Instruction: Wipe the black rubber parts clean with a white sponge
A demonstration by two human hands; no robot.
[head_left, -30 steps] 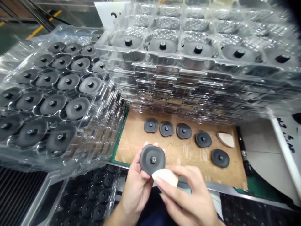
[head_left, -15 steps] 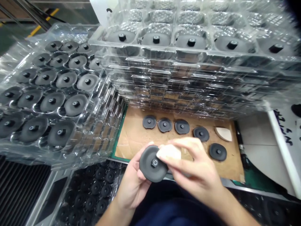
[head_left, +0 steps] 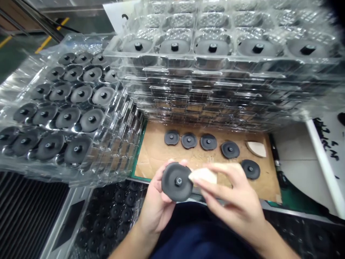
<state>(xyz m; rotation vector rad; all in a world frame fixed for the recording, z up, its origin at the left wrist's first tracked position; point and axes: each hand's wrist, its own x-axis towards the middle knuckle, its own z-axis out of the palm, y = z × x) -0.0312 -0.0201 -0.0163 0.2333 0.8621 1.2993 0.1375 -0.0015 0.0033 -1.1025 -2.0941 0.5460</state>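
Observation:
My left hand (head_left: 157,203) holds a round black rubber disc (head_left: 176,182) with a central threaded stud, its face turned up toward me. My right hand (head_left: 231,192) pinches a white wiping pad (head_left: 203,176) and presses it against the disc's right edge. On the brown cardboard sheet (head_left: 207,154) beyond my hands lie several similar black discs (head_left: 208,141) and a second white pad (head_left: 256,149). The disc's underside is hidden.
Stacked clear plastic trays (head_left: 215,72) of black discs stand behind the cardboard. Another clear tray stack (head_left: 64,115) lies to the left. Darker discs sit in a tray (head_left: 107,216) below. A green mat (head_left: 293,198) edges the cardboard, and a white strip (head_left: 323,162) stands to the right.
The white pad has moved along the disc's rim, from its lower edge round to its right side. The disc has turned slightly in my left hand, and the whole view has shifted a little.

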